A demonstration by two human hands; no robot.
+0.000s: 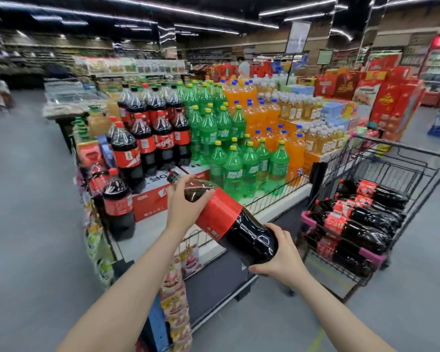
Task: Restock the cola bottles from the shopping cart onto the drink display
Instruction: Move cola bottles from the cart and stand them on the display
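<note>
A person holds one large cola bottle [229, 219] in both bare hands, tilted so its dark cap points up and away toward the drink display [148, 240] while its base points back toward the person. The left hand [186, 207] is wrapped around the bottle's shoulder just below the neck, fingers curled over the clear upper part above the red label. The right hand [280, 255] cups the dark base from beneath, thumb lying along the near side. The bottle hangs in the air above the front edge of the display's white lower shelf, touching nothing but the hands. On the display, upright cola bottles [150, 128] with red labels fill the left part, some of them standing on red and white cartons [153, 196]; one cola bottle [118, 201] stands alone on the lower shelf near the display's front left corner. Further along the display stand green soda bottles [229, 148] with yellow caps, then orange soda bottles [269, 115] with blue caps. A low wire rail runs along the display's front edge. The shopping cart [396, 158] is parked against the display's right end, and several more cola bottles [353, 219] lie on their sides inside it, caps pointing toward the display.
</note>
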